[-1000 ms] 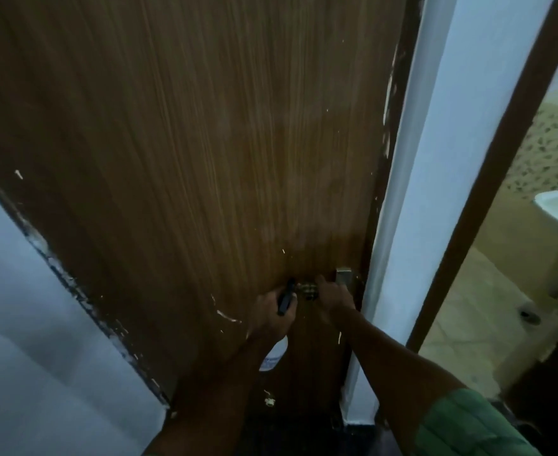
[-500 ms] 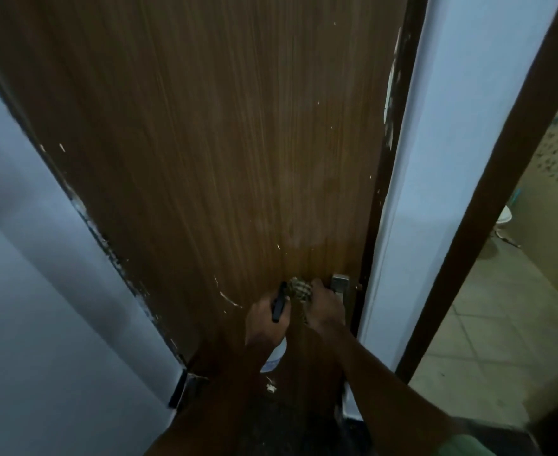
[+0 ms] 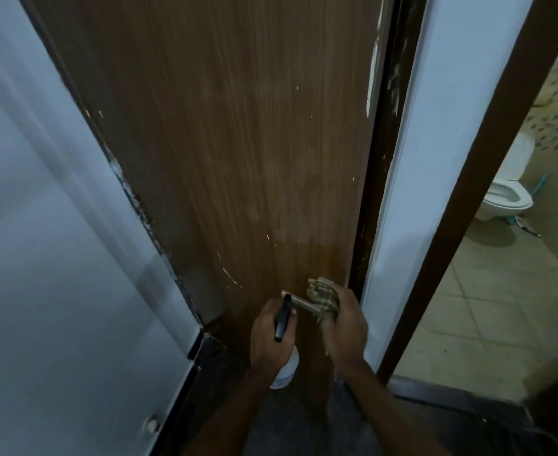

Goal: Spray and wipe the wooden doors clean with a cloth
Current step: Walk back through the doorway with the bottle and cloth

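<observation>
A tall brown wooden door [image 3: 238, 143] fills the middle of the view, flecked with white paint. Its metal lever handle [image 3: 300, 303] sits low near the right edge. My left hand [image 3: 271, 337] grips a spray bottle [image 3: 285, 363] with a black trigger head and a white body showing below my fist. My right hand [image 3: 345, 320] holds a bunched checked cloth [image 3: 323, 296] against the inner end of the handle.
A pale wall [image 3: 40, 258] stands left of the door, another pale wall strip [image 3: 419, 192] to its right. Past a dark frame [image 3: 488, 179], a tiled bathroom floor [image 3: 488, 307] and a white toilet [image 3: 508, 199] show. A dark floor lies below.
My view has swung left and closer to the door. My right hand with the cloth has shifted along the handle; the left hand keeps hold of the bottle. The toilet has come into sight.
</observation>
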Action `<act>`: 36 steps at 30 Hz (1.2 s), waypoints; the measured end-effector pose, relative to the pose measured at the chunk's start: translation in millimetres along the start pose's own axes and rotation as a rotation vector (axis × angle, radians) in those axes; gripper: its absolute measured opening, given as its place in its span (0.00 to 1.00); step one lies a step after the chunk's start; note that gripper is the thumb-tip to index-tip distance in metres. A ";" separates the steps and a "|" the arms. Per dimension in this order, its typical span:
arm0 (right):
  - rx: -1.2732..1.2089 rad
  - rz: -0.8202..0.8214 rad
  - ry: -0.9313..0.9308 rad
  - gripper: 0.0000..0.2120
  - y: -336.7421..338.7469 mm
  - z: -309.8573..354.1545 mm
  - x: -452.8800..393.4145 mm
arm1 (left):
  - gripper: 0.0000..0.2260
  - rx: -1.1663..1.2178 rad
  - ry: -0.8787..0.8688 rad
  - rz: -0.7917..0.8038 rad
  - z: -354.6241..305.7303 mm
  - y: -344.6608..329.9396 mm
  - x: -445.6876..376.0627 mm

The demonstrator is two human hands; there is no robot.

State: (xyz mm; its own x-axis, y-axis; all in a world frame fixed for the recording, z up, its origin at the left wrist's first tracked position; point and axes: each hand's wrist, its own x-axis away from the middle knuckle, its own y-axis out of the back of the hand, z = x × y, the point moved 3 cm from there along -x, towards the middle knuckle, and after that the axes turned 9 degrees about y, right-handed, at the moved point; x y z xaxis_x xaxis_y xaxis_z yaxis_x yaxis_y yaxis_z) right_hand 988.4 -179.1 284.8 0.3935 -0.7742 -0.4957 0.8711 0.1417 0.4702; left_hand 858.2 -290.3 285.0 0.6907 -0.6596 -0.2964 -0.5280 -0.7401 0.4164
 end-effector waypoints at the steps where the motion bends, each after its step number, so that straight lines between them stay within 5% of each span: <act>1: 0.005 -0.041 -0.005 0.19 12.0 -0.3 7.9 | 0.02 -0.022 0.024 -0.012 -2.6 1.1 10.5; 5: -0.089 -0.079 -0.144 0.16 48.8 3.6 24.7 | 0.02 0.069 -0.030 -0.072 -18.0 5.9 52.1; 11: -0.549 0.206 -0.466 0.18 43.1 18.3 32.5 | 0.09 0.047 0.069 -0.143 -27.2 13.2 101.5; 18: -0.586 0.415 -0.453 0.20 27.3 28.2 51.5 | 0.13 0.006 0.185 -0.370 -38.2 23.8 144.1; 23: -0.521 0.648 -0.232 0.24 8.1 33.9 45.1 | 0.03 0.031 0.333 -0.628 -43.9 29.8 174.1; 31: -0.448 0.986 0.046 0.15 -44.9 60.0 53.9 | 0.07 -0.066 0.418 -0.890 -57.2 60.3 216.5; 36: -0.370 1.082 0.308 0.20 -87.0 101.4 60.4 | 0.07 -0.149 0.426 -0.960 -56.1 87.2 231.4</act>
State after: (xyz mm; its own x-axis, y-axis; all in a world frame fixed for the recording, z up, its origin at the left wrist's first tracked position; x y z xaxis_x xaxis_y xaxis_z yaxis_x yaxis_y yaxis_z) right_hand 906.5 -300.7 288.0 0.9884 0.0319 -0.1485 0.0538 0.8410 0.5383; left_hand 999.7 -500.1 301.0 0.9174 0.3149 -0.2433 0.3768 -0.8838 0.2772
